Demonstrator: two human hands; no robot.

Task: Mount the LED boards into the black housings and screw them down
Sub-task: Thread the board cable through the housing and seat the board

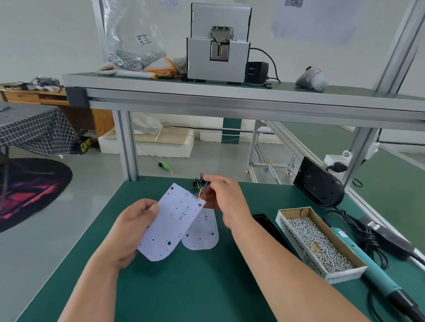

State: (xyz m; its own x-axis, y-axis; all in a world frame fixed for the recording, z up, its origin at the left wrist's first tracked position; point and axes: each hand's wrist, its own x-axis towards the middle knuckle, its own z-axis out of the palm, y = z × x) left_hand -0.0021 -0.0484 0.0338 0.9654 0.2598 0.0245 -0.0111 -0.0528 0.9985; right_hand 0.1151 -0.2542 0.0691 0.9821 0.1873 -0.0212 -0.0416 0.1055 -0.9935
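Note:
My left hand [131,228] grips the left edge of a white LED board [173,222], held tilted above the green mat. A second white LED board [202,234] lies flat on the mat, partly under the first. My right hand [219,198] pinches the coloured wires [198,191] that run from the held board's top corner to a black connector. One black housing [318,186] leans at the table's far right. Another black housing [274,231] lies flat, mostly hidden behind my right forearm.
A cardboard box of screws [323,243] sits right of my right arm. Beside it lie a teal electric screwdriver [363,264] and black cables. The shelf above carries a grey screw feeder [218,44] and a bag of screws [134,33]. The green mat [187,295] stretches toward me.

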